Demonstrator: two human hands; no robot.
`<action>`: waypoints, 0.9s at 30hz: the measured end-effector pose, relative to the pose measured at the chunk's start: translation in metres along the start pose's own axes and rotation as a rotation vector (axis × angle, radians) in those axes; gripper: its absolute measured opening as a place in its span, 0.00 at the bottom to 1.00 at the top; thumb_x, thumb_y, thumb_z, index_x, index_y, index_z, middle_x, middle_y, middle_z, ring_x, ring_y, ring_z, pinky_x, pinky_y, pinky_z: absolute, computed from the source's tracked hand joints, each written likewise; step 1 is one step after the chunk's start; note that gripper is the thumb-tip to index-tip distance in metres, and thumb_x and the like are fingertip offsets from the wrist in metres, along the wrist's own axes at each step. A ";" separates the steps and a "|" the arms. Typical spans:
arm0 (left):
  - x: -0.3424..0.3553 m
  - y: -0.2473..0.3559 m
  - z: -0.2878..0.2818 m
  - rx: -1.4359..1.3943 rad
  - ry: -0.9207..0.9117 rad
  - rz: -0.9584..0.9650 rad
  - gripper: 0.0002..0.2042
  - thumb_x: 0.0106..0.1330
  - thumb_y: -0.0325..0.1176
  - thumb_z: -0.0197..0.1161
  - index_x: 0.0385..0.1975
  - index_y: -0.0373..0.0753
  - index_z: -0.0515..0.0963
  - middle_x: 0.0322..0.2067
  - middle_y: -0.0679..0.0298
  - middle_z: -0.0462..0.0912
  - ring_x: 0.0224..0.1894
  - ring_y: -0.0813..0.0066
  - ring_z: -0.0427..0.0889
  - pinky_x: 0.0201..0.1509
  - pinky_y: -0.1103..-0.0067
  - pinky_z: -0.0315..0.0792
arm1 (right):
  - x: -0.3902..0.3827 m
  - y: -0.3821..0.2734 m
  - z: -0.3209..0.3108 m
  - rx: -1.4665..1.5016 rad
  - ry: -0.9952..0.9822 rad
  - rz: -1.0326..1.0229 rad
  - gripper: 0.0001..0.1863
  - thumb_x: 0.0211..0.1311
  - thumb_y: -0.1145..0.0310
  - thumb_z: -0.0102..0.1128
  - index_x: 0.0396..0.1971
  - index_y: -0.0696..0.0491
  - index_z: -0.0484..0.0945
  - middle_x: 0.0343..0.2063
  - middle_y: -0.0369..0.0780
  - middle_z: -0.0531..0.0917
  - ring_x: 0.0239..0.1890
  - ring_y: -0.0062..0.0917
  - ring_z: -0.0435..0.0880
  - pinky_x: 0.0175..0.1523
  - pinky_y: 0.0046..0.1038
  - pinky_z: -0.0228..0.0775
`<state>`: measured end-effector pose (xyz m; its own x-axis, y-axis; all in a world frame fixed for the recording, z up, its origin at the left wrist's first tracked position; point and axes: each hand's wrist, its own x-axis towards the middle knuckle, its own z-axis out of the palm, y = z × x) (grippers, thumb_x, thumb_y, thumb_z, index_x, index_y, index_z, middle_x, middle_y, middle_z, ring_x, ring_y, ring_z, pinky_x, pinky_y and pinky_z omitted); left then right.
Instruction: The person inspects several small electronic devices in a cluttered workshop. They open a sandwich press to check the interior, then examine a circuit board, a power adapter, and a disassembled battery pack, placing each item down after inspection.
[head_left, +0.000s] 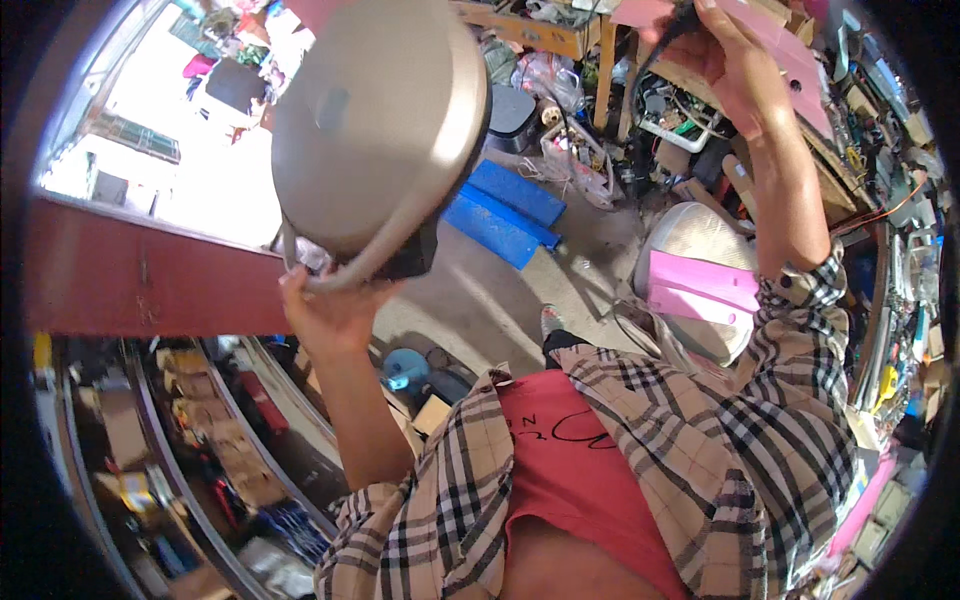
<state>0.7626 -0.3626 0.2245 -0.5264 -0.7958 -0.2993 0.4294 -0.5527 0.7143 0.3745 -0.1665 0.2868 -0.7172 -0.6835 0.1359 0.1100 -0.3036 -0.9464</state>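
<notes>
My left hand (340, 315) grips the curved carrying handle of a large beige, rounded appliance (380, 130), which looks like a rice cooker. It is held up off the floor at upper left, tilted, and slightly smeared by motion. A dark part shows on its underside near my wrist. Raised at the upper right, my right hand (745, 75) has its fingers closed on a black cord (637, 90). The cord hangs down in a loop beside a bench with a pink top (800, 65). Its far end cannot be made out.
Blue flat pieces (510, 212) lie on the concrete floor ahead. A rounded seat with a pink sheet (702, 285) stands right of me. Cluttered shelves (215, 440) fill the lower left, below a red panel (160, 275). Parts and bags crowd the floor near a wooden frame (604, 75).
</notes>
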 end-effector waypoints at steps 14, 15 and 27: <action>0.198 -0.031 -0.267 0.303 0.423 -0.522 0.38 0.48 0.44 0.66 0.60 0.38 0.58 0.55 0.49 0.67 0.49 0.52 0.75 0.42 0.54 0.73 | 0.151 0.084 0.203 -0.029 -0.201 0.038 0.21 0.71 0.55 0.45 0.42 0.62 0.70 0.34 0.47 0.81 0.30 0.27 0.82 0.36 0.26 0.77; 0.218 -0.035 -0.290 0.344 0.459 -0.556 0.40 0.48 0.42 0.67 0.61 0.37 0.55 0.55 0.48 0.66 0.51 0.53 0.74 0.43 0.55 0.73 | 0.165 0.088 0.228 -0.112 -0.249 0.061 0.21 0.71 0.56 0.44 0.43 0.63 0.70 0.33 0.47 0.82 0.30 0.25 0.82 0.33 0.22 0.76; 0.376 0.023 -0.251 1.094 0.111 -0.426 0.57 0.34 0.44 0.72 0.69 0.37 0.46 0.53 0.37 0.69 0.54 0.50 0.72 0.54 0.67 0.70 | 0.362 0.290 0.579 -0.395 -0.906 -0.524 0.25 0.67 0.53 0.50 0.50 0.60 0.72 0.44 0.45 0.78 0.40 0.31 0.83 0.51 0.27 0.74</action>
<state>0.7588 -0.7370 -0.0305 -0.3857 -0.6453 -0.6595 -0.6515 -0.3157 0.6899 0.5447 -0.8865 0.2312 0.1727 -0.8132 0.5558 -0.4008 -0.5735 -0.7144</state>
